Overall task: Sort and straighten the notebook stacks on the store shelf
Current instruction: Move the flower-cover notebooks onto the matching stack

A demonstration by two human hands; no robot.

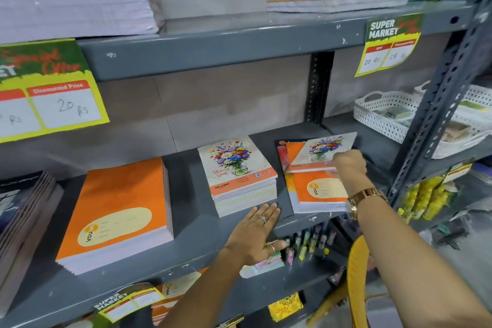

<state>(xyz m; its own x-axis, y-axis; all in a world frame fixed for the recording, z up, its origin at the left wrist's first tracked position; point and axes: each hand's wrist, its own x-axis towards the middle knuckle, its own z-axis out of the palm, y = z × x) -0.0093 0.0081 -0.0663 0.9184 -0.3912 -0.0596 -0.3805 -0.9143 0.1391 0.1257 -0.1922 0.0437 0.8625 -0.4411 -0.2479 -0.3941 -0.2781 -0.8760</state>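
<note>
On the grey shelf (202, 231) a tall stack of orange notebooks (117, 210) lies at the left. A neat stack of floral-cover notebooks (237, 168) stands in the middle. At the right is a messy mixed pile with an orange notebook (316, 189) showing. My right hand (348, 165) grips one floral notebook (324, 149) and holds it tilted just above that pile. My left hand (255, 231) lies flat on the shelf, fingers spread, its tips touching the front of the floral stack.
A dark notebook stack (24, 205) sits at the far left. White perforated baskets (386, 114) stand at the right behind a grey upright post (436, 104). Price tags (48, 88) hang from the upper shelf. Pens (306, 242) fill the shelf below, beside a yellow chair (356, 274).
</note>
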